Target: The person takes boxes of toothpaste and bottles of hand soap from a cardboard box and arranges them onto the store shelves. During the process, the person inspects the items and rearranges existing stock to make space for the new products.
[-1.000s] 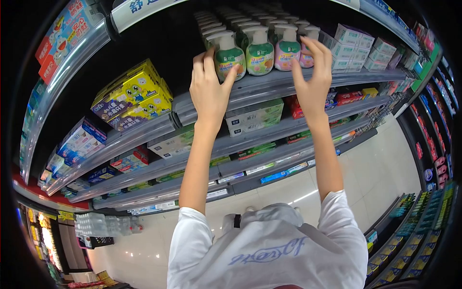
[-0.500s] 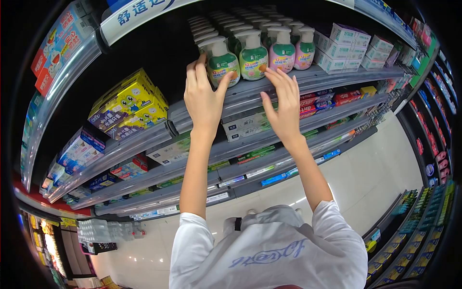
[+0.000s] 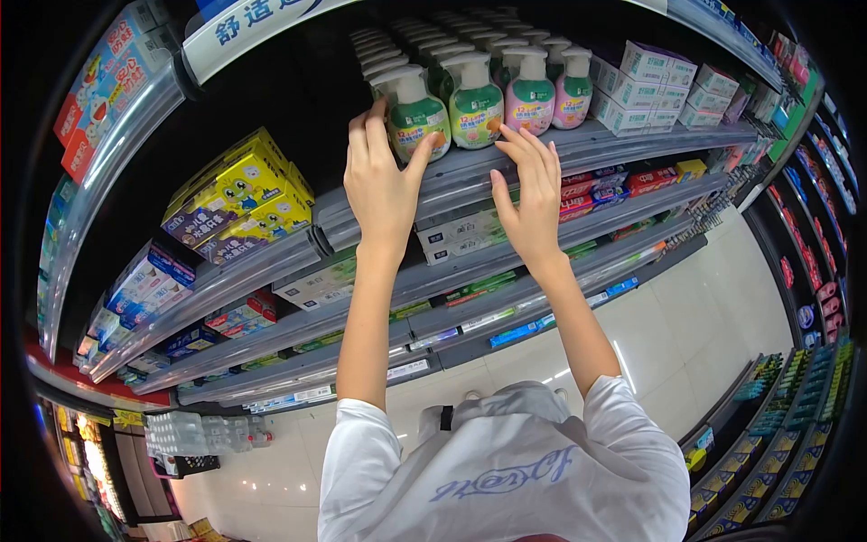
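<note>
My left hand is at the leftmost front pump bottle, a clear green one with a white pump. Its fingers lie along the bottle's left side and the thumb across the lower front, so the bottle is between them. To the right, my right hand has its fingers stretched out and the thumb apart, with nothing in it. Its fingertips overlap the lower edge of the second green bottle and a pink pump bottle. A smaller pink bottle ends the front row. More white pumps stand in rows behind.
The bottles stand on the front of a grey shelf. White boxes are stacked to the right. Yellow cartoon boxes sit at the left, toothpaste boxes on the shelf below. The overhead shelf edge curves above. Pale floor tiles lie below.
Both hands stay almost where they were at the front bottles. The camera view has shifted very slightly; the bottles show no clear movement.
</note>
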The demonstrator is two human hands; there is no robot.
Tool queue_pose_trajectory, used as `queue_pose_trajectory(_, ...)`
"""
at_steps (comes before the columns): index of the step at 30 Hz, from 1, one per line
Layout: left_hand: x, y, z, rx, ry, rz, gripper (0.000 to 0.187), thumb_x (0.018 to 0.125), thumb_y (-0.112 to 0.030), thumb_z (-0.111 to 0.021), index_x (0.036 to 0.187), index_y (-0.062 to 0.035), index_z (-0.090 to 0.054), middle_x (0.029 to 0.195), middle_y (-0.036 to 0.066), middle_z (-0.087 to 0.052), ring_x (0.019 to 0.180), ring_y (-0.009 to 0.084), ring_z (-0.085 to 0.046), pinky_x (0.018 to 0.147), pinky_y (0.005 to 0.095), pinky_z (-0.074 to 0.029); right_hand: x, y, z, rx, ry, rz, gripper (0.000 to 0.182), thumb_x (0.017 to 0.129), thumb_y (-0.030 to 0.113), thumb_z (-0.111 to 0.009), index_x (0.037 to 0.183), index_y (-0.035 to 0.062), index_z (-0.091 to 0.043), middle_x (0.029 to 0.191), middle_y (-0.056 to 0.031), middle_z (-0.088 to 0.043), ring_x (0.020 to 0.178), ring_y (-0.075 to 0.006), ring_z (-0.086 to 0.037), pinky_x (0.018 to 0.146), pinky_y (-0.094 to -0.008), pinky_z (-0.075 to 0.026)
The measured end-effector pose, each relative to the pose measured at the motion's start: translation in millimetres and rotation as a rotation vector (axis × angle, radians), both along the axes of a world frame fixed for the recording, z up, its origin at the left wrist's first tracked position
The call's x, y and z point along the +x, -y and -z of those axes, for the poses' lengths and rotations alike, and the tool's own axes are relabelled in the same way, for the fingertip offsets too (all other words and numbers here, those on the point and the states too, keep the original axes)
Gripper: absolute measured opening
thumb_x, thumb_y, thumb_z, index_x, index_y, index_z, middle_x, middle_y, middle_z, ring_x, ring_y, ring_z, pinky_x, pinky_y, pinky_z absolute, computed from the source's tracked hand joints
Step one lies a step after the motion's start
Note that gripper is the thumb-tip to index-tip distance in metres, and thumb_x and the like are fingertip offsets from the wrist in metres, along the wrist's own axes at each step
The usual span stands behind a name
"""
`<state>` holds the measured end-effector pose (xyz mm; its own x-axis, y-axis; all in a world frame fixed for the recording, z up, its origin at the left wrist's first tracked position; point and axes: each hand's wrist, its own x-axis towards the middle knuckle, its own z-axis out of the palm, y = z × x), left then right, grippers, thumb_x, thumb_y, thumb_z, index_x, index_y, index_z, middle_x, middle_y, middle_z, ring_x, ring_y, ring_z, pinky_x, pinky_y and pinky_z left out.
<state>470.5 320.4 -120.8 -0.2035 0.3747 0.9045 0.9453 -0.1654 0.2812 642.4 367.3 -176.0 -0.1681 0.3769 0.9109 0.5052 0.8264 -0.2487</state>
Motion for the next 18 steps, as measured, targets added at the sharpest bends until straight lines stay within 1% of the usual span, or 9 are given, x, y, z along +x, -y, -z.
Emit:
queue_pose_trajectory(7,2.4,2.0,-1.8,-0.009,0.016,0.004,0.054,0.082,-0.028,-0.071,0.124,-0.0011,-0.050,0.113,0.015,-0.054,0.098,0.0277,-0.062,0.077,0.0347,-0.054,-2.4,-14.7,15.3,0.083,-0.017,-0.008,0.037,0.082,0.012,-0.061,0.118,0.0058,-0.055,0.129,-0.0076,-0.054,0.127,-0.0291,-0.043,0.108,-0.0517,-0.025)
queue_pose_trajectory(9,2.3,1.1,-1.1,0.002,0.020,0.006,0.053,0.083,-0.028,-0.070,0.124,-0.0012,-0.050,0.113,0.015,-0.055,0.099,0.0278,-0.062,0.078,0.0348,-0.054,-4.0,-20.0,19.8,0.139,-0.027,0.005,0.038,0.082,0.014,-0.060,0.119,0.0076,-0.055,0.129,-0.0070,-0.055,0.127,-0.0283,-0.044,0.107,-0.0492,-0.025)
queue_pose_trajectory(10,1.8,0.3,-0.6,0.005,0.028,0.019,0.052,0.084,-0.027,-0.069,0.124,-0.0012,-0.050,0.113,0.015,-0.055,0.098,0.0279,-0.062,0.078,0.0348,-0.053,-4.9,-22.5,22.0,0.139,-0.026,0.004,0.038,0.082,0.014,-0.060,0.119,0.0076,-0.055,0.129,-0.0070,-0.055,0.127,-0.0283,-0.044,0.107,-0.0492,-0.025)
queue_pose_trajectory(12,1.4,-0.5,-0.5,0.008,0.037,0.029,0.050,0.084,-0.027,-0.068,0.124,-0.0013,-0.050,0.114,0.015,-0.055,0.098,0.0279,-0.062,0.078,0.0349,-0.053,-7.1,-27.2,25.5,0.194,-0.052,0.028,0.038,0.083,0.018,-0.057,0.120,0.0087,-0.055,0.128,-0.0064,-0.056,0.126,-0.0275,-0.045,0.107,-0.0459,-0.025)
queue_pose_trajectory(14,2.4,1.3,-2.0,0.008,0.032,0.047,0.049,0.083,-0.024,-0.067,0.123,-0.0018,-0.049,0.114,0.016,-0.053,0.098,0.0332,-0.060,0.076,0.0389,-0.052,-9.4,-31.0,27.3,0.224,-0.062,0.043,0.038,0.084,0.020,-0.056,0.120,0.0092,-0.055,0.127,-0.0062,-0.057,0.125,-0.0271,-0.047,0.106,-0.0444,-0.025)
queue_pose_trajectory(18,0.5,-0.6,0.2,0.000,0.041,0.049,0.049,0.083,-0.024,-0.066,0.123,-0.0017,-0.049,0.113,0.016,-0.054,0.098,0.0331,-0.060,0.076,0.0390,-0.053,-15.2,-37.8,32.2,0.294,-0.108,0.088,0.037,0.085,0.023,-0.052,0.119,0.0102,-0.057,0.125,-0.0053,-0.060,0.123,-0.0256,-0.049,0.103,-0.0416,-0.027)
